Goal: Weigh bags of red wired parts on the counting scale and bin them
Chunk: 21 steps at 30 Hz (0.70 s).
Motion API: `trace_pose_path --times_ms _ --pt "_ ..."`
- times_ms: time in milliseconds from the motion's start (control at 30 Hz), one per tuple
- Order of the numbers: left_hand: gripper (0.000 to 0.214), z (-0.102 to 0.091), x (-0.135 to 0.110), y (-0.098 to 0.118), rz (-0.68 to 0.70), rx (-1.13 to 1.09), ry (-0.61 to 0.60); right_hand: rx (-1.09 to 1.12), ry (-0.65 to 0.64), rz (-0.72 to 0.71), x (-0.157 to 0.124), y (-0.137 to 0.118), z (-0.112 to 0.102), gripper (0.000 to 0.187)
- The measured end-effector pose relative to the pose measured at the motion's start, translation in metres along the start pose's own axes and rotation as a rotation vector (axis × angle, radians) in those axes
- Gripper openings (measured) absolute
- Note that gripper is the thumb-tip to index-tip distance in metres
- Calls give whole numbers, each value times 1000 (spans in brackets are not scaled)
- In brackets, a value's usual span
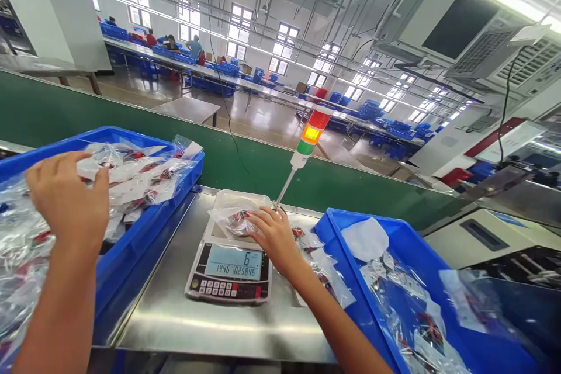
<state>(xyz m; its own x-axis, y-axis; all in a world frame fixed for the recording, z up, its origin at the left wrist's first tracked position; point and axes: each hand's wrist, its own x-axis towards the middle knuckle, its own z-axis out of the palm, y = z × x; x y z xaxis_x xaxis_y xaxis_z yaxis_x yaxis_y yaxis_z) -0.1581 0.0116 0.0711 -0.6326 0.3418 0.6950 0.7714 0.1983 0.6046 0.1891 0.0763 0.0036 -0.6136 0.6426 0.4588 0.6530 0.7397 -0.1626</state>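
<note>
My left hand [72,198] is raised over a blue bin [144,239] on the left, its thumb and fingers apart with nothing between them. Clear plastic bags [149,181] with red and dark small parts fill that bin. On the pan of a counting scale [230,272] lies one clear bag [236,219] holding red and metallic parts. My right hand [278,239] reaches over the pan's right side, its outstretched fingers at the bag's right edge. The scale display shows a 6 on its upper line.
Right of the scale, more bags [326,272] lie against a second blue bin [346,263] with bagged parts inside. A signal light [311,133], glowing yellow, stands on a pole behind the scale. A green partition [254,163] runs along the back of the metal worktop [175,327]. People sit at distant benches.
</note>
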Motion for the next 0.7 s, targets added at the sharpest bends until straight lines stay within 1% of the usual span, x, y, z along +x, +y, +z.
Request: trace_pose_path --times_ms 67,100,167,200,267,300,333,367,400,433,467,533,600,700 --pt "44 -4 -22 3 83 -64 29 -3 67 63 -34 21 -17 27" --pt "40 -6 -34 7 117 -97 23 -22 103 131 -56 38 -29 29" --pt "32 -9 -58 19 154 -167 -31 -119 130 332 -109 78 -58 34" --pt "29 -10 -68 25 160 -199 -82 -204 112 465 -142 99 -71 36" --pt "26 -7 -86 34 161 -255 -198 -412 -12 793 -214 135 -90 41" --pt "25 -5 -94 36 158 -277 -248 -491 -104 978 -251 148 -95 42" --pt "25 -1 -100 38 154 -292 -290 -512 -220 1133 -288 156 -96 43" --pt "25 3 -105 39 151 -304 -322 -485 -334 1235 -321 161 -96 45" --pt "25 8 -109 39 149 -313 -343 -435 -421 1291 -351 162 -94 49" --pt "25 12 -113 40 148 -321 -361 -377 -473 1301 -375 160 -91 52" --pt "26 16 -117 41 149 -328 -374 -332 -492 1286 -392 157 -89 54" --pt "26 21 -122 44 155 -346 -399 -302 -475 1248 -410 149 -87 52" --pt "25 22 -127 49 170 -367 -429 -319 -474 1252 -410 142 -92 50" --pt "23 19 -132 54 238 -402 -482 -350 -481 1272 -397 137 -105 53"
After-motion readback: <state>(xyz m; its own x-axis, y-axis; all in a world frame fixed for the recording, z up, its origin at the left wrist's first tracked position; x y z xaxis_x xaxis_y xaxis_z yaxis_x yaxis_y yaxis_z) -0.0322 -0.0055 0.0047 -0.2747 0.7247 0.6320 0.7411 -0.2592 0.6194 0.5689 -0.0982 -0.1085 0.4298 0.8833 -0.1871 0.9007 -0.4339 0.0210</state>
